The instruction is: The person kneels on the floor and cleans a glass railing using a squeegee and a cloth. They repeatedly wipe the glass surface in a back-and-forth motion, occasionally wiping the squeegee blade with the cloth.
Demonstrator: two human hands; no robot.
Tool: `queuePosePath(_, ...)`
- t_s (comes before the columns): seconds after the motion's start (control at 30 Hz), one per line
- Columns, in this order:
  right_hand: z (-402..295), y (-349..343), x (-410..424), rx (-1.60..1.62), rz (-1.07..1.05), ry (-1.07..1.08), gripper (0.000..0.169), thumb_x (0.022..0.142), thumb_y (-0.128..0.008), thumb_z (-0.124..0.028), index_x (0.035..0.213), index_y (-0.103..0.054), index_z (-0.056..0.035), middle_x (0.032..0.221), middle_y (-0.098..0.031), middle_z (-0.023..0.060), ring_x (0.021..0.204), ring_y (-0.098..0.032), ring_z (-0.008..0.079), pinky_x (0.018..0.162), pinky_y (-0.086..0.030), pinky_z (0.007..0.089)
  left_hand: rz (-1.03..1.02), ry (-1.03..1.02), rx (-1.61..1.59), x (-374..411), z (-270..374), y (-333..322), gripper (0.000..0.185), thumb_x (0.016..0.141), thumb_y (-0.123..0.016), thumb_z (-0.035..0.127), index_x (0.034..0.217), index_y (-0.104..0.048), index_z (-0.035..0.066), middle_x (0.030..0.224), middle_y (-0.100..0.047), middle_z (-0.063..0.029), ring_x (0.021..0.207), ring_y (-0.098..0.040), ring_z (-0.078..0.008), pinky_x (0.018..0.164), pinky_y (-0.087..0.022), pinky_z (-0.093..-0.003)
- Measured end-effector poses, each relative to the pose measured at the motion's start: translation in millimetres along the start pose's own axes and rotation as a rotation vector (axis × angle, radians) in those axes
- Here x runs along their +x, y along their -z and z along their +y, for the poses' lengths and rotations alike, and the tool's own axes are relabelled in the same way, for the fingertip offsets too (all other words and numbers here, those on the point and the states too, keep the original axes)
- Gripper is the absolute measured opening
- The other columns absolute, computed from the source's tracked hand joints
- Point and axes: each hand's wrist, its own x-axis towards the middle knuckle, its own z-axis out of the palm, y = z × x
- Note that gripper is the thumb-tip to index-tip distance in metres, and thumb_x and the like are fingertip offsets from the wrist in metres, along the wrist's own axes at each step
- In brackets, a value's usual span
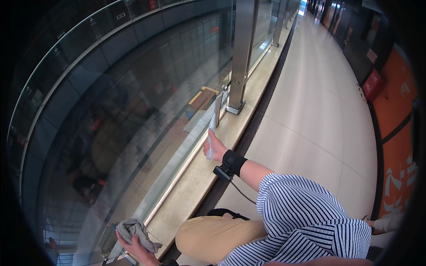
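Observation:
My right hand (215,146) is closed around the pale, translucent handle of a squeegee (211,126), its narrow blade held upright against the lower part of a glass balustrade panel (139,109), close to a metal post (240,60). A black strap with a small device and cable sits on that wrist. At the bottom left, my left hand (134,247) holds a crumpled grey cloth (134,232) near the glass. Below both hands runs a beige stone ledge (186,179) along the foot of the glass.
A pale tiled walkway (299,116) stretches away on the right, bordered by an orange wall panel (396,133) and a red box (373,84). Another person's hand (371,225) shows at the right edge. Behind the glass lies a lower floor with a curved railing opposite.

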Motion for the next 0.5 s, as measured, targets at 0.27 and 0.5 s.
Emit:
queuePosePath(0.27, 110.6, -52.2, -99.9, -0.321, -0.001, -0.108, 0.051, 0.088, -0.049, -0.064, 0.081, -0.041, -0.0137, 0.056, -0.039, -0.002, 0.043, -0.041, 0.0119, 0.042, -0.038, 0.0278, 0.027, -0.016, 0.012, -0.1, -9.4, 3.7, 0.068, 0.072, -0.045, -0.009, 0.139, -0.037, 0.004, 0.138, -0.041, -0.014, 0.121, -0.047, -0.0278, 0.1, -0.042, -0.0347)
queuePosePath(0.5, 32.0, -51.2, -29.5, -0.143, 0.021, 0.228, 0.051, 0.089, -0.05, -0.061, 0.083, -0.041, -0.0116, 0.056, -0.039, -0.0012, 0.044, -0.042, 0.0127, 0.042, -0.039, 0.0291, -0.04, 0.023, -0.012, 0.1, -8.3, 4.3, 0.071, 0.069, -0.045, -0.009, 0.138, -0.038, 0.003, 0.139, -0.04, -0.0139, 0.124, -0.044, -0.0272, 0.103, -0.037, -0.0341)
